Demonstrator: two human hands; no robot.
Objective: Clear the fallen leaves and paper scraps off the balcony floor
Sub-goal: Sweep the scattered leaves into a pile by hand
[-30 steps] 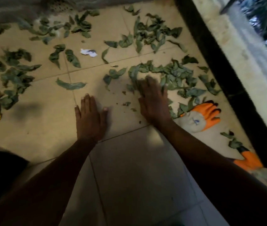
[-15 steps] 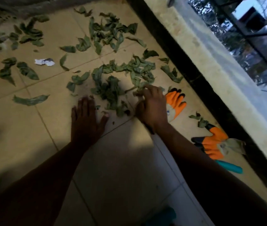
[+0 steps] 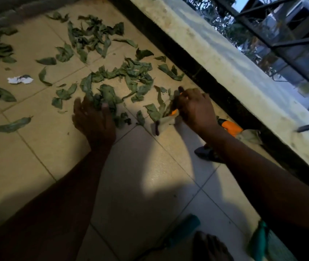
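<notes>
Green fallen leaves (image 3: 134, 72) lie scattered over the beige tiled balcony floor (image 3: 149, 176), thickest ahead of my hands. A white paper scrap (image 3: 19, 80) rests at the left. My left hand (image 3: 95, 119) is pressed flat on the floor, fingers spread, fingertips on a clump of leaves (image 3: 108, 97). My right hand (image 3: 195, 108) is curled over an orange and grey work glove (image 3: 166, 122) mixed in with leaves, close to the wall; the glove's cuff sticks out on the hand's left side.
A second orange glove (image 3: 232, 129) lies by the dark base of the parapet ledge (image 3: 225, 72), with a railing beyond. Near me are a green-handled tool (image 3: 183, 230), a teal brush (image 3: 259, 240) and my bare foot (image 3: 210, 247).
My right hand moved right from the leaf pile onto the orange glove and closed over it. My left hand slid forward into the leaves. The view swung right.
</notes>
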